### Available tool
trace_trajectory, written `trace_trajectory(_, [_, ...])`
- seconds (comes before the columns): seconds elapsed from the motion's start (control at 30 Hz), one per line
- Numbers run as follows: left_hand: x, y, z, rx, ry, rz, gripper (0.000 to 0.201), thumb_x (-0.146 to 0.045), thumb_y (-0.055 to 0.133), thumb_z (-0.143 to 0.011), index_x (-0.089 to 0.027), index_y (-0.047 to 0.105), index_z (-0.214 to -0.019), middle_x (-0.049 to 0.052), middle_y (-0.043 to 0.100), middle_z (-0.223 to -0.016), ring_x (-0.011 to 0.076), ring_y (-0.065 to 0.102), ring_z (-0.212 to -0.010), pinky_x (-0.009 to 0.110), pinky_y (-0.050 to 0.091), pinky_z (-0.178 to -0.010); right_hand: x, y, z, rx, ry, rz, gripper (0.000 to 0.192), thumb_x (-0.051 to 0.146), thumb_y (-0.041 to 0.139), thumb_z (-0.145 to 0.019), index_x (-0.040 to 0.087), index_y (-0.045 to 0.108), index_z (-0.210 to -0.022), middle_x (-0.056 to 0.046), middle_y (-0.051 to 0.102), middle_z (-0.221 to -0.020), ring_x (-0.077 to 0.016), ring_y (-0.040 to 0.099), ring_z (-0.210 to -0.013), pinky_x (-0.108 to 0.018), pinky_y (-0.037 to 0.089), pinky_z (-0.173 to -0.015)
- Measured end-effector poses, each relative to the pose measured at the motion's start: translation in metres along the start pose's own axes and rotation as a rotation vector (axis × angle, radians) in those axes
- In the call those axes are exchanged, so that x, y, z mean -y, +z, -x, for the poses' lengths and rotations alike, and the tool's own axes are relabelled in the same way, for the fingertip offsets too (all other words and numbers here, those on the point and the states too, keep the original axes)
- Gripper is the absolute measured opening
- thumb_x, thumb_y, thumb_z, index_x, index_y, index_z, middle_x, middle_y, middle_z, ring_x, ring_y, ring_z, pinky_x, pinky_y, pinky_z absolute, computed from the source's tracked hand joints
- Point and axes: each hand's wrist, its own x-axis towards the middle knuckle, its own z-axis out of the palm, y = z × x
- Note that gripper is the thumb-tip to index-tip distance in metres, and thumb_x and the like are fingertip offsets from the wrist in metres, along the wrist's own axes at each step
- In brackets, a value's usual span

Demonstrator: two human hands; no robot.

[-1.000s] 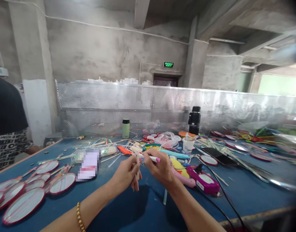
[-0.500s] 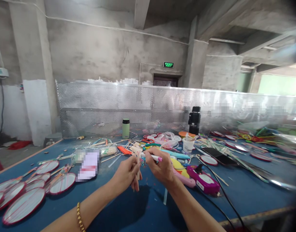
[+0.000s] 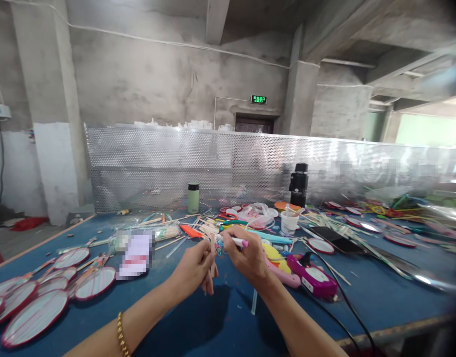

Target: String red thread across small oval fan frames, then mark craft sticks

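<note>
My left hand (image 3: 198, 263) is closed on a flat wooden craft stick (image 3: 213, 255), which stands upright between its fingers. Beside it, my right hand (image 3: 246, 253) grips a white marker pen with a pink end (image 3: 240, 242) pointing to the right. The pen's other end lies close to the stick; its tip is too small to make out. Just beyond both hands is a heap of craft sticks (image 3: 209, 226) with an orange piece (image 3: 191, 231). A clear stick (image 3: 254, 301) lies below my right wrist.
Several red-rimmed round paddles (image 3: 36, 317) lie at left, near a blurred pale packet (image 3: 137, 255). To the right are a purple device (image 3: 313, 276), black cables (image 3: 352, 310), a white cup (image 3: 289, 222) and a black bottle (image 3: 298, 186). A green bottle (image 3: 193, 199) stands behind.
The view has shifted very slightly. Both hands keep almost the same place, still holding the craft stick and the marker pen.
</note>
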Motion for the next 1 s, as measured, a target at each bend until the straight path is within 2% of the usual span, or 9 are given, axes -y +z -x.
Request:
trace_trajectory(0.17, [0.0013, 0.0001, 0.0001, 0.011, -0.001, 0.028, 0.032, -0.051, 0.045, -0.092, -0.022, 0.038, -0.080, -0.004, 0.060, -0.050, 0.0112, 0.056, -0.033, 0.017, 0.034, -0.035, -0.0005, 0.0004, 0.0002, -0.026, 0.021, 0.007, 0.024, 0.023, 0.049, -0.090, 0.018, 0.057, -0.068, 0.000, 0.060, -0.063, -0.0109, 0.050, -0.057, -0.023, 0.039, -0.058])
trace_trajectory(0.63, [-0.0004, 0.0009, 0.0007, 0.009, 0.006, 0.003, 0.032, -0.050, 0.042, -0.093, -0.022, 0.038, -0.080, -0.004, 0.059, -0.049, 0.0104, 0.055, -0.033, 0.017, 0.034, -0.035, 0.0021, -0.0001, -0.0007, 0.027, 0.003, -0.011, 0.024, 0.022, 0.048, -0.090, 0.018, 0.061, -0.071, -0.001, 0.063, -0.065, -0.0115, 0.053, -0.058, -0.023, 0.040, -0.059])
trace_trajectory(0.83, [0.0005, 0.0001, 0.0004, 0.008, -0.005, 0.016, 0.033, -0.052, 0.043, -0.092, -0.022, 0.039, -0.081, -0.003, 0.060, -0.051, 0.0118, 0.058, -0.035, 0.018, 0.036, -0.035, 0.0002, -0.0009, -0.0005, -0.014, 0.004, -0.013, 0.024, 0.024, 0.048, -0.091, 0.018, 0.061, -0.072, -0.002, 0.064, -0.066, -0.0121, 0.054, -0.059, -0.024, 0.042, -0.062])
trace_trajectory(1.0, [0.0021, 0.0002, 0.0000, 0.002, -0.007, 0.027, 0.037, -0.056, 0.044, -0.091, -0.022, 0.039, -0.080, -0.003, 0.060, -0.051, 0.0112, 0.056, -0.033, 0.018, 0.035, -0.035, 0.0015, -0.0014, -0.0006, 0.031, -0.006, -0.009, 0.025, 0.023, 0.048, -0.091, 0.018, 0.059, -0.069, 0.000, 0.061, -0.063, -0.0115, 0.052, -0.057, -0.023, 0.040, -0.059])
